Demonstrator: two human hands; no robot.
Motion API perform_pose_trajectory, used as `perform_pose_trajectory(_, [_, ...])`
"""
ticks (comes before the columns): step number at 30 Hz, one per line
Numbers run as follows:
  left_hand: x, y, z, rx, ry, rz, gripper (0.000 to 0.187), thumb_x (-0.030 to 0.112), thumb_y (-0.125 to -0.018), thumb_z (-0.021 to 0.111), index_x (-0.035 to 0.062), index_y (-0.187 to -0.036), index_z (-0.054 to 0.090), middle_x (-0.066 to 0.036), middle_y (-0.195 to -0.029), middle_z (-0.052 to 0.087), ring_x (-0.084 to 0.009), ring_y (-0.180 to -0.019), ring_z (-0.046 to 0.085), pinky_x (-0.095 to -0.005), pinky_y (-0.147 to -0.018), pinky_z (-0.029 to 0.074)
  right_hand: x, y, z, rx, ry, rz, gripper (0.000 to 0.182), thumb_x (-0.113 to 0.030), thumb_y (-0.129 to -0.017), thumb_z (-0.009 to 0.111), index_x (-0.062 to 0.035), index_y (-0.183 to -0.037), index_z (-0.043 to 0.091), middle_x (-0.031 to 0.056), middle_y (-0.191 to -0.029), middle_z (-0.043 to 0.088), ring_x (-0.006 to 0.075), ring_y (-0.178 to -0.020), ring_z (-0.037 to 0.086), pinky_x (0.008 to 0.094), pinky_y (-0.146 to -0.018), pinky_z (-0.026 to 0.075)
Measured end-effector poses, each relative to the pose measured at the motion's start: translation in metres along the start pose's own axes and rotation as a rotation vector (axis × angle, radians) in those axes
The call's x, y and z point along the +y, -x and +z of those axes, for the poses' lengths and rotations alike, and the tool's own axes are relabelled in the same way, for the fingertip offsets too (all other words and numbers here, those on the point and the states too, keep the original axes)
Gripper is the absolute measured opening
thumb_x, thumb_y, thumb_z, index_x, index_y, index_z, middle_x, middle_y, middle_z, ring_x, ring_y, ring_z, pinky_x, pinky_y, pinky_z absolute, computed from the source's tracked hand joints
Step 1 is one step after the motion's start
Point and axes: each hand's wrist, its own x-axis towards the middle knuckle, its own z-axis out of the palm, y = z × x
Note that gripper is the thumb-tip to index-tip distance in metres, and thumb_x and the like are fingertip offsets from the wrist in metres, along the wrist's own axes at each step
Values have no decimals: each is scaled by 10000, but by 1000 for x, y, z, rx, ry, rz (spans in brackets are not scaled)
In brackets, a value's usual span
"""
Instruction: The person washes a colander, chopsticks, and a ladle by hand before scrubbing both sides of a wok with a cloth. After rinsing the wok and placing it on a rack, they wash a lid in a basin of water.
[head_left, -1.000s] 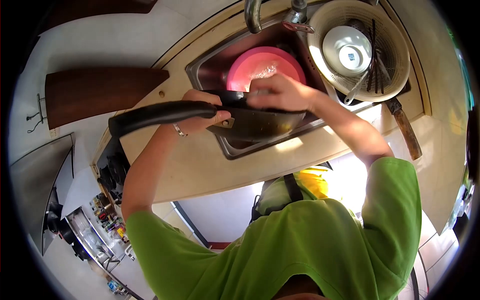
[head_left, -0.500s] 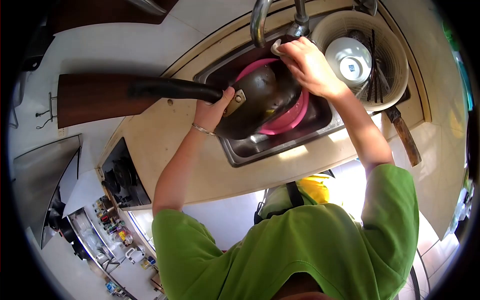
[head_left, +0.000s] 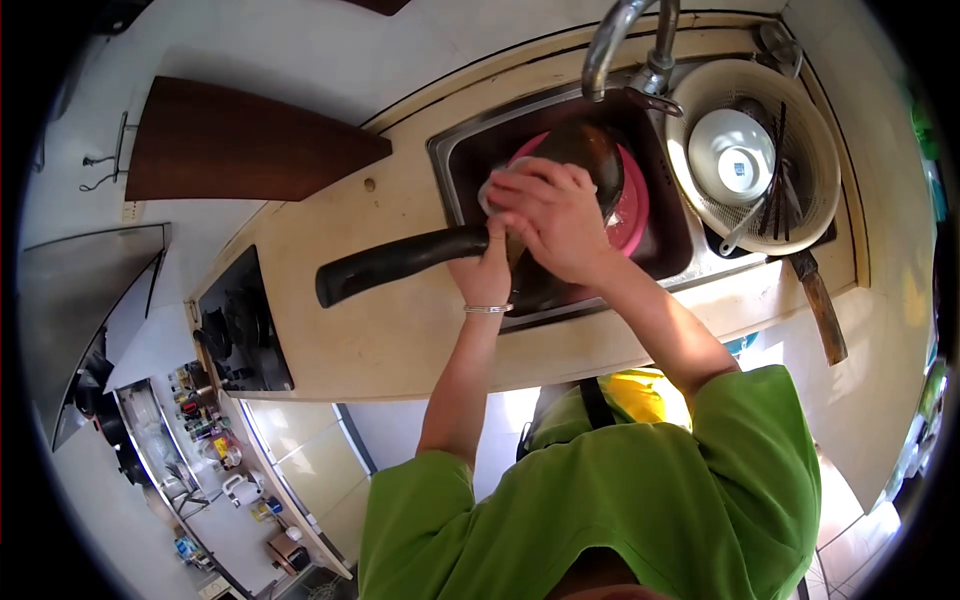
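Left hand (head_left: 485, 272) clasped at the neck of the pan (head_left: 588, 152), thumb against the root of the black handle (head_left: 400, 265), and that looks like the main anchor! From the hands, the handle points out between eight and nine o'clock, while the pan's body reaches towards one o'clock, over the pink basin (head_left: 632, 222) in the sink (head_left: 668, 238). Across the top comes the right hand (head_left: 550, 225), fingers curled round something pale, seemingly a pad (head_left: 487, 196); most of it is hidden, so I can't swear to that.

It's crowded in there, and that's the danger: a hard push from the right could knock the left thumb loose, and if the skin is wet, the neck could twist in the palm. Lose it, and the pan could drop onto the basin and tip it.

Watch the tap (head_left: 600, 62) at one o'clock: swing the pan up too freely and its rim could clang the spout. At two o'clock, the basket (head_left: 835, 190) bears an upturned bowl (head_left: 722, 140) and chopsticks (head_left: 774, 190), a rattle waiting for a wide swing. And between three and four, a wooden handle (head_left: 826, 325) juts past the counter's edge, where a careless sleeve could catch it.
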Motion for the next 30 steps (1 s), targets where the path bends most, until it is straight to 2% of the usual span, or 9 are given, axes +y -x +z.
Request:
perform_pose_trajectory(4, [2,13,5,66,-78,-98,308,234,-732,657,-32,-672,515,-45,-644,536,-124,-601,490,-282,-590,403,51,-28,7,65,149,-44,173,-226,-746,526,-101,-822,618,59,-886,598,252,-821,543,379,-683,428])
perform_pose_trajectory(7, [-3,13,5,134,-46,-75,304,231,-749,639,-20,-636,510,-23,-610,519,-115,-576,474,-270,-570,397,107,-42,30,-109,-164,371,309,-300,-808,446,-56,-908,606,176,-884,580,325,-877,529,344,-789,406])
perform_pose_trajectory(10, [-14,14,-1,135,93,-191,284,220,-772,609,-7,-627,518,-11,-595,515,-101,-564,468,-258,-548,392,149,-58,53,-329,-182,734,303,-300,-793,441,-65,-885,608,173,-853,585,327,-839,537,387,-739,415])
perform_pose_trajectory(16, [-19,23,5,240,235,-351,297,262,-805,557,6,-657,543,0,-637,525,-82,-591,459,-233,-555,384,116,-62,44,-399,-52,374,288,-278,-812,407,-87,-935,584,170,-913,571,318,-876,532,366,-789,408])
perform_pose_trajectory(18, [-19,25,4,199,201,-375,308,289,-812,542,8,-689,560,5,-653,531,-78,-617,460,-230,-572,387,76,-46,41,-197,-96,356,245,-212,-791,430,-84,-932,584,149,-936,569,305,-908,520,361,-811,404])
perform_pose_trajectory(20, [-7,26,9,183,112,-496,306,289,-825,521,2,-728,569,10,-669,538,-80,-626,461,-230,-590,386,35,-31,28,-90,53,64,250,-201,-763,503,-70,-962,581,143,-1017,542,309,-980,480,356,-834,394])
perform_pose_trajectory(24, [-40,39,12,180,522,-256,270,248,-862,464,-4,-854,559,-22,-806,558,-96,-721,497,-233,-643,413,-29,11,27,-75,133,38,279,-171,-685,559,-69,-944,583,130,-1051,508,292,-1044,424,391,-890,344])
perform_pose_trajectory(28, [-49,43,9,125,456,-311,264,243,-850,483,-11,-882,548,-27,-818,555,-109,-732,498,-257,-660,421,4,1,31,-43,78,14,247,-174,-693,540,-100,-923,589,86,-1034,526,254,-1024,455,381,-883,352])
perform_pose_trajectory(30, [-36,49,4,229,70,-406,285,269,-836,502,-11,-865,548,-17,-773,545,-96,-702,483,-243,-642,416,52,-26,32,-64,176,35,222,-223,-775,471,-121,-929,595,85,-975,564,263,-942,520,343,-812,415])
